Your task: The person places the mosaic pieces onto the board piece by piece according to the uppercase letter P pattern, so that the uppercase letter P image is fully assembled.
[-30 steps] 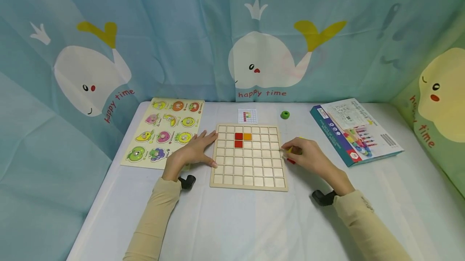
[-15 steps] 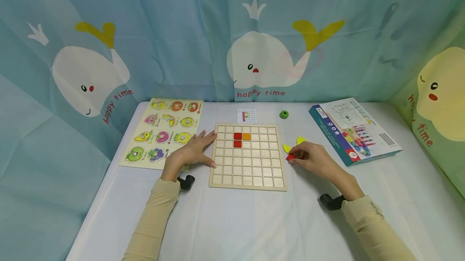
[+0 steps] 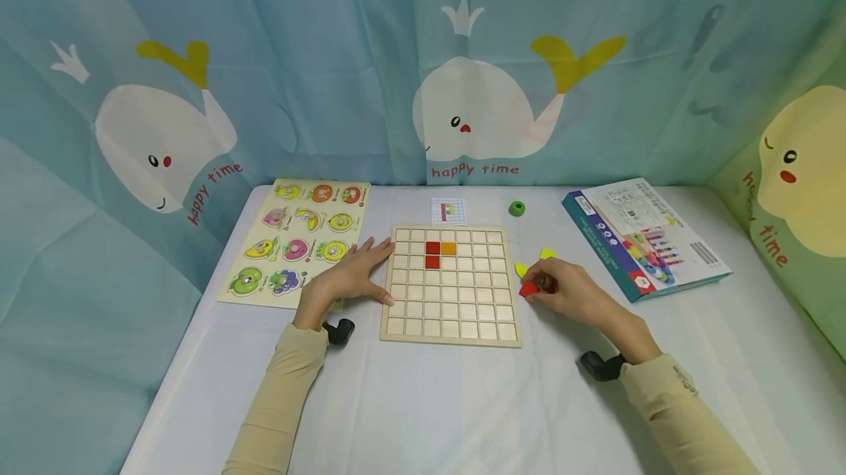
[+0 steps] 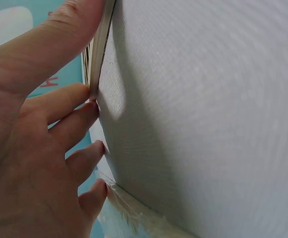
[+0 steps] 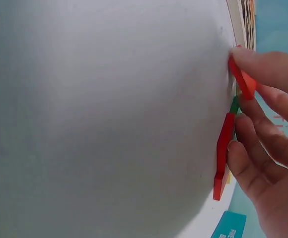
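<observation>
A square wooden grid board (image 3: 469, 317) lies in the middle, with two red tiles (image 3: 432, 248) and an orange tile (image 3: 449, 249) in its cells. My left hand (image 3: 346, 277) touches the board's left edge, thumb and fingers spread straight. Right of the board, my right hand (image 3: 570, 288) pinches a small red tile (image 5: 243, 82) between thumb and fingers; the tile is tilted. Under the other fingers, in the right wrist view, are another red piece (image 5: 223, 156) and a green piece (image 5: 235, 103). Yellow pieces (image 3: 547, 254) lie just beyond the hand, partly covered.
A small card with a coloured grid pattern (image 3: 448, 211) lies behind the board, near a green bead (image 3: 518, 208). At the left is a fruit puzzle board (image 3: 261, 297), partly behind the left hand. A flat toy box (image 3: 644, 236) sits at the back right of the white table (image 3: 423, 409).
My right hand has shifted slightly right and toward me from the board's edge, uncovering yellow pieces. It now tilts the red tile it pinches. My left hand has stayed in place.
</observation>
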Motion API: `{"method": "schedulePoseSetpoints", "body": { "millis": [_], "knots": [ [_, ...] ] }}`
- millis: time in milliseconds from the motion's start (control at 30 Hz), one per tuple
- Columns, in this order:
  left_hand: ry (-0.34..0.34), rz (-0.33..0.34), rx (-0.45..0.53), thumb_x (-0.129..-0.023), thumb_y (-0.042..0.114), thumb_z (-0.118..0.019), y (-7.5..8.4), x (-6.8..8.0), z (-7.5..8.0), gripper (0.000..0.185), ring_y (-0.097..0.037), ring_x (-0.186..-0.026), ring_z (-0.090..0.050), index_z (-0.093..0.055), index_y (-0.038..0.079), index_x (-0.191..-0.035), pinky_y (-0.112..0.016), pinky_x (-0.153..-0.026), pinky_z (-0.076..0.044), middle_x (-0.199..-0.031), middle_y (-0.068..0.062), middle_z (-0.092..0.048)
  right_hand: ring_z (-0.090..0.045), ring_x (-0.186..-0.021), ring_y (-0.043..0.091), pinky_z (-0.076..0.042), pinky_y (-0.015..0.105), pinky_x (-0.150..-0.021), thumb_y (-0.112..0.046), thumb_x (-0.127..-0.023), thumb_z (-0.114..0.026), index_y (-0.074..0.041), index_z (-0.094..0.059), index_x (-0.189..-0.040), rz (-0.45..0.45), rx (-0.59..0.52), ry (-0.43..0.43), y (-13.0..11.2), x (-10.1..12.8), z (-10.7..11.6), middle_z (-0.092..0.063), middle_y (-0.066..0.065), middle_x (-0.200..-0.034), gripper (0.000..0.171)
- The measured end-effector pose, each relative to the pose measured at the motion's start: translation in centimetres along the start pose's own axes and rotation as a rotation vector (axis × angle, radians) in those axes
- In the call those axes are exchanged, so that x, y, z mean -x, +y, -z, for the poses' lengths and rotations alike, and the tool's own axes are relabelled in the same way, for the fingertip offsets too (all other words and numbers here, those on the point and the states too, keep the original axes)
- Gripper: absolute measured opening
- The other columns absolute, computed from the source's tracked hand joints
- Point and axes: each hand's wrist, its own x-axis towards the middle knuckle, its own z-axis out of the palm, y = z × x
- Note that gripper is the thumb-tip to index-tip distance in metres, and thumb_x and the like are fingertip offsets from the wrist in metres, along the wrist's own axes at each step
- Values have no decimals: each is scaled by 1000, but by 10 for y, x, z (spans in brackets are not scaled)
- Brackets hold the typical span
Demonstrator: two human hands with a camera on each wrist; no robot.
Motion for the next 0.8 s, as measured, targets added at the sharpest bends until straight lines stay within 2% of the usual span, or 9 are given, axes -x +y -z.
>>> {"method": "schedulePoseSetpoints", "body": {
  "millis": [267,333,533,800],
  "knots": [
    [-3,1,-3,-79,33,-89,1,0,0,111,-37,-160,-2,-23,7,-164,-55,-131,1,-173,-11,-15,-61,-83,14,-55,19,-73,-2,-94,-72,-5,-71,-106,7,-61,-1,-4,-3,-1,-73,3,-96,13],
    [-3,0,-5,-79,33,-89,1,0,0,111,-37,-160,-2,-23,6,-164,-55,-131,1,-173,-10,-15,-63,-85,15,-58,22,-77,-2,-94,-71,-5,-72,-108,12,-61,16,-6,-3,-1,-74,5,-100,14],
    [2,-13,-10,-79,34,-89,1,-1,2,111,-39,-160,-3,-23,5,-164,-57,-130,0,-173,-12,-16,-69,-96,23,-62,43,-90,-1,-95,-70,-6,-74,-112,21,-100,52,-15,-9,-4,-75,9,-108,19],
    [-2,-6,-6,-80,35,-89,0,-1,1,111,-38,-160,-2,-22,6,-164,-56,-130,1,-173,-12,-15,-73,-102,26,-61,43,-92,-3,-97,-68,-5,-73,-113,-8,-218,32,-30,-24,-17,-75,9,-108,17]
  ]
}}
